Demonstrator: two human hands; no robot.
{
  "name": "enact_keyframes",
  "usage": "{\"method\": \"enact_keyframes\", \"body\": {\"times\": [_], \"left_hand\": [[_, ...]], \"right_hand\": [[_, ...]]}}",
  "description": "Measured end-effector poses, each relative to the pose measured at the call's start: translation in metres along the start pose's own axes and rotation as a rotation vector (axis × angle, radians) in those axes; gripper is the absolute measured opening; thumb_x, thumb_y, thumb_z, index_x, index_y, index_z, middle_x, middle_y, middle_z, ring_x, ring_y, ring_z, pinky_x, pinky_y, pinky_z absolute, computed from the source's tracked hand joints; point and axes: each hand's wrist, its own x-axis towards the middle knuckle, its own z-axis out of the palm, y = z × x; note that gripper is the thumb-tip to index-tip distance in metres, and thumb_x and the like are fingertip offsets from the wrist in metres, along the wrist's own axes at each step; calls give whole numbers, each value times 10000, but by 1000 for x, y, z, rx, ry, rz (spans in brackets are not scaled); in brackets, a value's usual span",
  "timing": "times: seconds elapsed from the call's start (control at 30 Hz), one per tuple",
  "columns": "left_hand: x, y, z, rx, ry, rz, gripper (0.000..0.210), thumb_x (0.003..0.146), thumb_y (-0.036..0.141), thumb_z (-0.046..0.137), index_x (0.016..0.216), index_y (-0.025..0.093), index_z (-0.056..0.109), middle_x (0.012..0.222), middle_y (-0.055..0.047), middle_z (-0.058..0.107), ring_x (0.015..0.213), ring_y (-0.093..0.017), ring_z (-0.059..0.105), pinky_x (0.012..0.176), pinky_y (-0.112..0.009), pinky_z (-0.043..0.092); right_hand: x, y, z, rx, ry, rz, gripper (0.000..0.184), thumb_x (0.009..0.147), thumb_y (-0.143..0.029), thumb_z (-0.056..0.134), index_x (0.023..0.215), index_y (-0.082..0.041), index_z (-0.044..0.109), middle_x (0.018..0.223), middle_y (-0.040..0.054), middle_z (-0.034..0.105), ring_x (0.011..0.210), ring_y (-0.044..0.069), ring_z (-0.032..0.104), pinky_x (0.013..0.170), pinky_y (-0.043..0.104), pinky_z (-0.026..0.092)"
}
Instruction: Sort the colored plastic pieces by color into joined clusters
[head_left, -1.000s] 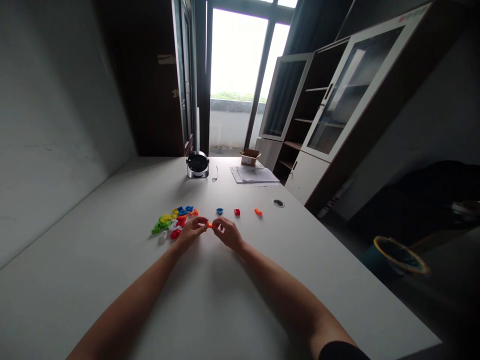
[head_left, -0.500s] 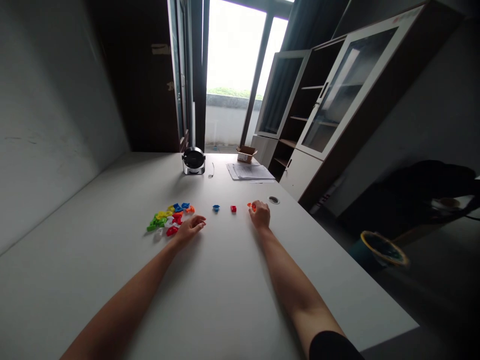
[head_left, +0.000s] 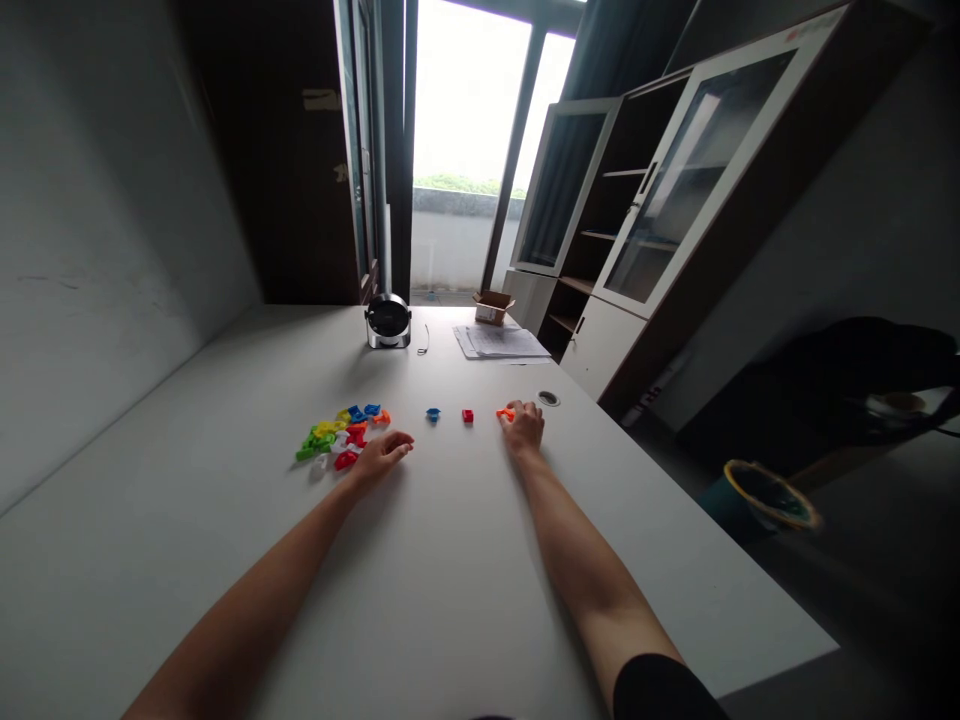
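Near the middle of the white table, a small blue plastic piece [head_left: 433, 414] and a red plastic piece [head_left: 467, 416] lie spaced apart in a row. At the right end of that row is a small orange plastic piece [head_left: 504, 413], with the fingertips of my right hand [head_left: 525, 428] closed on it; the fingers hide part of it. My left hand [head_left: 382, 457] rests on the table, thumb and fingers apart, holding nothing. Just left of it lies a loose pile of small plastic pieces [head_left: 330, 430] in green, yellow, white, red, blue and orange.
A round black device on a metal stand [head_left: 388, 322] is at the back of the table [head_left: 420, 600]. Right of it lie a thin cord [head_left: 424, 342], papers [head_left: 501, 342] and an open cardboard box [head_left: 492, 307]. A cable hole [head_left: 549, 398] sits near the right edge.
My right hand has shifted very slightly right, and more of the orange piece shows beside its fingers. My left hand and the pile have stayed in place.
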Motion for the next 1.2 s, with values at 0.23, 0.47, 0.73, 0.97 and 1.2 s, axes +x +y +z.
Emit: {"method": "enact_keyframes", "body": {"times": [0.23, 0.47, 0.73, 0.97, 1.2], "left_hand": [[-1, 4, 0, 32, -3, -3, 315, 852, 436, 644, 1019, 186, 735, 1019, -96, 738, 949, -241, 677, 824, -345, 533], [-3, 9, 0, 58, -12, -9, 305, 865, 426, 626, 1026, 189, 733, 1030, -95, 740, 956, -247, 678, 824, -347, 531], [-2, 2, -1, 180, 76, 34, 248, 877, 373, 592, 979, 205, 742, 968, -76, 733, 890, -243, 664, 821, -365, 520], [-4, -3, -12, 579, 275, 167, 189, 853, 264, 602, 984, 228, 735, 1174, -97, 670, 1205, -321, 543, 1126, -477, 364], [-2, -12, -18, 966, 188, 81, 428, 894, 318, 581, 1316, 250, 605, 1515, -84, 480, 1474, -318, 279, 1221, -519, 202]], "right_hand": [[4, 7, 11, 109, -45, 65, 333, 847, -345, 653, 1149, -204, 661, 1103, 110, 565, 1024, 251, 512, 890, 318, 402], [4, 12, 18, 121, -41, 39, 239, 845, -270, 637, 1068, -197, 680, 1059, 104, 562, 996, 242, 521, 893, 306, 414], [4, 12, 16, 78, -17, 104, 268, 844, -280, 646, 1096, -192, 673, 1064, 118, 553, 1015, 262, 513, 883, 319, 419], [5, 8, 5, 124, 43, 209, 322, 832, -380, 660, 1095, -195, 676, 1113, 132, 558, 1038, 294, 509, 899, 376, 411], [-4, -20, -5, 290, 157, 89, 231, 858, -296, 548, 983, -171, 696, 1083, 133, 582, 1028, 286, 508, 947, 411, 408]]}}
